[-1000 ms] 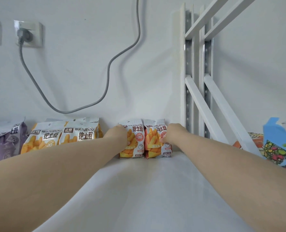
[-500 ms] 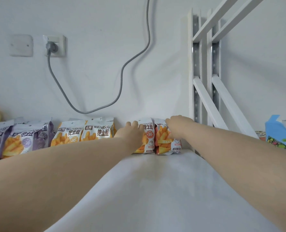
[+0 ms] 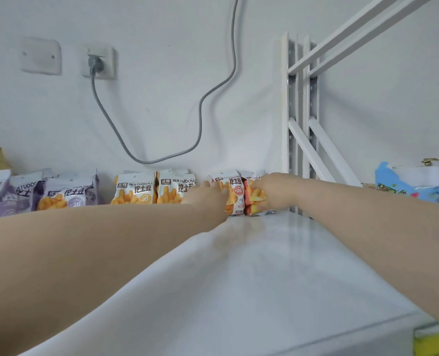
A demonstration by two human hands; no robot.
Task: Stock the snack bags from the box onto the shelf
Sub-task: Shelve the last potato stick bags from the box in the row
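Observation:
Two red-orange snack bags stand upright side by side at the back of the white shelf point(image 3: 277, 265), against the wall. My left hand point(image 3: 208, 199) presses on the front of the left red bag point(image 3: 232, 195). My right hand point(image 3: 275, 191) grips the right red bag point(image 3: 254, 199), fingers curled over its top. To the left stand two yellow snack bags point(image 3: 133, 191) and several purple ones point(image 3: 64, 195). The box is not in view.
A white metal upright with diagonal braces point(image 3: 300, 140) rises just right of the bags. A grey cable point(image 3: 200, 119) hangs from a wall socket point(image 3: 99, 62). A blue colourful package point(image 3: 403, 186) lies at the right; a yellow object point(image 3: 430, 341) shows below the shelf's front edge.
The camera has shifted, so the row of bags sits further right in view. Both hands stay at the red bags; my right hand has slid lower over its bag.

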